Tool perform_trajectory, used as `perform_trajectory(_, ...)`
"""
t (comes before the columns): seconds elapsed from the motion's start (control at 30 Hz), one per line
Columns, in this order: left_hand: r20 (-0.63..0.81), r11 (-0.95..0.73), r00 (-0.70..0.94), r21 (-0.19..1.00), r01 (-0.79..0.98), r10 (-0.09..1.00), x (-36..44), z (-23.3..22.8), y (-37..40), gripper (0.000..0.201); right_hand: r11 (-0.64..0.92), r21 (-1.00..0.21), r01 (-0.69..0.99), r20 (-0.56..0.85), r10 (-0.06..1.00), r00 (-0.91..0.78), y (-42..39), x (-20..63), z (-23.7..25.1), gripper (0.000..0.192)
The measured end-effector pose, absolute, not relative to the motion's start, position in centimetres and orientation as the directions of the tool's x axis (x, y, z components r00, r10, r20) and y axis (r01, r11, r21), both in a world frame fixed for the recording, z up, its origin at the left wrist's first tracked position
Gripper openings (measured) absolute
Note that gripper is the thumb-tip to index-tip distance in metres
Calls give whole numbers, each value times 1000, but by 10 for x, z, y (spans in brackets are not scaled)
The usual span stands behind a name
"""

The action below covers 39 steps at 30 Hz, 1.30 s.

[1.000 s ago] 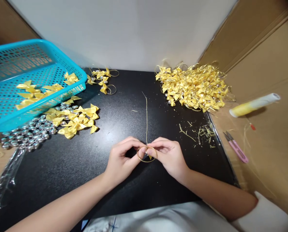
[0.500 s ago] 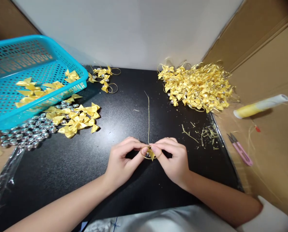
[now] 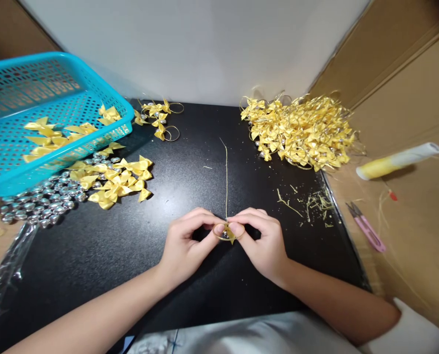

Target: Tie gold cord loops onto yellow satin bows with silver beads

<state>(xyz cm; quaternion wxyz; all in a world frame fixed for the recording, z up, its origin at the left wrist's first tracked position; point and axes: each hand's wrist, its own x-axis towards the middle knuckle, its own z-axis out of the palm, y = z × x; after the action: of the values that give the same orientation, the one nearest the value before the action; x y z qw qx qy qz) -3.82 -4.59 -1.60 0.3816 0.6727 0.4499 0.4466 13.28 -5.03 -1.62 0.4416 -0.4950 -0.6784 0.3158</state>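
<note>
Over the black table top (image 3: 138, 255), my left hand (image 3: 186, 243) and my right hand (image 3: 263, 243) meet fingertip to fingertip. Between them they pinch a small yellow ribbon bow (image 3: 229, 235) with a silver bead and a loop of gold cord (image 3: 219, 235). The cord's free end (image 3: 226, 177) runs straight away from my fingers across the table. Loose yellow bows (image 3: 116, 179) lie to the left, next to a heap of silver beads (image 3: 38, 201).
A turquoise perforated basket (image 3: 38, 88) holding a few bows sits at the back left. A big pile of finished bows with loops (image 3: 300, 130) lies back right. A cord spool (image 3: 396, 161) and pink snips (image 3: 366, 227) rest on cardboard at right. Cord trimmings (image 3: 307, 201) are scattered nearby.
The gold loop between my fingers has shrunk from a wide ring to a small one around the bow. Both hands stayed in place, fingertips drawn closer.
</note>
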Motion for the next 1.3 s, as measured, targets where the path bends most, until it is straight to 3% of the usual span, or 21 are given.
perform_trajectory(0.4, 174, -230, 211, 932, 280, 962, -37, -17, -46, 11, 342, -830, 440, 298, 940, -168, -47, 134, -14, 17)
perform_trajectory(1.03, 213, -261, 208, 934, 242, 955, -38, -16, -47, 8, 278, -888, 366, 254, 961, -111, -49, 134, -17, 13)
perform_trajectory(1.2, 224, -282, 225, 919, 274, 948, -38, -15, -46, 8, 264, -883, 388, 241, 965, -107, -48, 134, -15, 16)
perform_trajectory(1.3, 253, -356, 290, 847, 395, 923, -44, -14, -42, 8, 256, -879, 402, 232, 967, -110, -48, 136, -15, 15)
